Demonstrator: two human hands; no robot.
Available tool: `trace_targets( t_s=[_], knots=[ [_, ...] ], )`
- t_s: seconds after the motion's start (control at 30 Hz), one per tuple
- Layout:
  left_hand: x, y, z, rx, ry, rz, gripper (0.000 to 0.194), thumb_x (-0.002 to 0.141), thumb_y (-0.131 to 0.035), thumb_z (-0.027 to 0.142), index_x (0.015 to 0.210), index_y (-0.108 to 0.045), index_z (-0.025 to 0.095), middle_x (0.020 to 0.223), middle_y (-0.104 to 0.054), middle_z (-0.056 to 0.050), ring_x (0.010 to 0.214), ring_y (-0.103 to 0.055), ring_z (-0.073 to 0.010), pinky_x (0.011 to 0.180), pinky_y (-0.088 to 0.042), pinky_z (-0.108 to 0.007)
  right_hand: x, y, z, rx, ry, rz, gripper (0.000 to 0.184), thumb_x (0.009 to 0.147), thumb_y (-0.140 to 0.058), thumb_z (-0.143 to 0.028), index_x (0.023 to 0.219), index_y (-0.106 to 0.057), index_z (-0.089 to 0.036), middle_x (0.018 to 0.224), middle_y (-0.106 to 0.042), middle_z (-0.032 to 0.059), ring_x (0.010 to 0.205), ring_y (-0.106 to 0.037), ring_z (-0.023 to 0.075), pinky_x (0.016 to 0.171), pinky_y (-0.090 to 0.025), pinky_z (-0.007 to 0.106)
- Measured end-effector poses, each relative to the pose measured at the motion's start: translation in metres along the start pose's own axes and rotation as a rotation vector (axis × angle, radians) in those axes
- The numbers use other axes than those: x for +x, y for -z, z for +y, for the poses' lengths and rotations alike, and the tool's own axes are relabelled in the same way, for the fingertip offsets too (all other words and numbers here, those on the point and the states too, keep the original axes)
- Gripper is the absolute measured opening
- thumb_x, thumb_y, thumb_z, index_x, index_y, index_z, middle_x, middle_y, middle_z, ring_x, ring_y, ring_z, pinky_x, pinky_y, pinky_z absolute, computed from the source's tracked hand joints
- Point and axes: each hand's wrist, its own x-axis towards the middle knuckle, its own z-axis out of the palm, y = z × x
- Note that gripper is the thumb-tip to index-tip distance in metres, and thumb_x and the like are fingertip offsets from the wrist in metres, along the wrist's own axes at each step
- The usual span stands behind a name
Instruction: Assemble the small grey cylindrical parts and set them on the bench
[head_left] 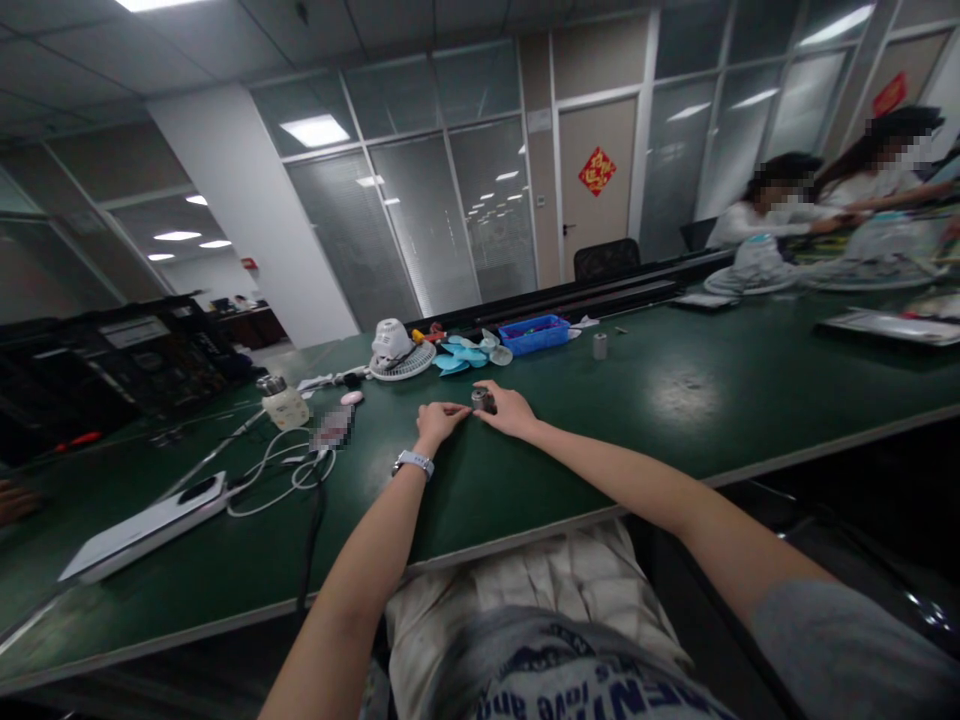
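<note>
My right hand [510, 411] curves its thumb and fingers around a small grey metal cylinder [479, 399], which stands upright at the green table's surface. Close beside it on the left is my left hand [442, 421], with thumb and fingertips pressed together in a pinch. Whatever those left fingertips hold, if anything, is too small to make out. A pale watch [413, 462] is on the left wrist. Farther back to the right stands a second metal cylinder [599, 346], apart from both hands.
Behind my hands lie a white fan part [394, 348], light-blue fan blades [463, 354] and a blue bin [534, 335]. To the left are a white device [150, 525], tangled white cables [262, 485] and a cream bottle [286, 405]. Two people sit at the far right.
</note>
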Motion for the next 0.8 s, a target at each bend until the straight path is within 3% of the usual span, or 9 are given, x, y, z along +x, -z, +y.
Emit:
trace_targets(
  t_s=[0.13,0.23,0.4,0.57,0.8],
  knots=[
    [-0.002,0.002,0.004,0.058,0.006,-0.076,0.035,0.079,-0.062,0.054,0.100,-0.077,0.031,0.096,-0.074,-0.005,0.096,-0.060,-0.0256,0.085,-0.045,-0.034,0.001,0.002,-0.003,-0.003,0.001,0.022,0.055,0.082,-0.067,-0.032,0.132,-0.045,-0.022,0.106,-0.070,0.0057,0.092,-0.067,0.0215,0.089,-0.044,0.036],
    [-0.002,0.002,0.003,0.043,-0.003,-0.065,0.038,0.078,-0.062,0.058,0.101,-0.076,0.032,0.094,-0.074,-0.005,0.097,-0.060,-0.0249,0.086,-0.045,-0.033,0.005,0.013,0.002,-0.053,-0.097,0.086,0.057,0.081,-0.068,-0.031,0.133,-0.044,-0.023,0.105,-0.070,0.0058,0.096,-0.066,0.0232,0.092,-0.041,0.038],
    [0.001,-0.002,-0.001,-0.012,0.011,-0.026,0.042,0.080,-0.059,0.058,0.105,-0.075,0.030,0.092,-0.072,-0.005,0.093,-0.062,-0.0239,0.079,-0.046,-0.031,0.010,0.048,0.043,-0.227,-0.331,0.241,0.053,0.085,-0.063,-0.031,0.133,-0.042,-0.022,0.111,-0.068,0.0103,0.102,-0.063,0.0261,0.091,-0.038,0.039],
    [0.006,-0.008,-0.005,-0.066,0.048,0.049,0.039,0.087,-0.052,0.051,0.109,-0.072,0.027,0.097,-0.072,-0.007,0.092,-0.064,-0.0222,0.078,-0.047,-0.030,0.005,0.079,0.092,-0.379,-0.557,0.311,0.050,0.086,-0.058,-0.027,0.132,-0.041,-0.019,0.113,-0.066,0.0141,0.104,-0.061,0.0276,0.092,-0.033,0.040],
    [0.006,-0.009,-0.007,-0.090,0.048,0.061,0.032,0.089,-0.051,0.042,0.106,-0.072,0.025,0.099,-0.072,-0.007,0.093,-0.064,-0.0216,0.077,-0.047,-0.030,0.001,0.086,0.110,-0.370,-0.748,0.261,0.047,0.087,-0.056,-0.026,0.131,-0.040,-0.019,0.118,-0.062,0.0147,0.107,-0.059,0.0271,0.093,-0.031,0.041]
  ],
)
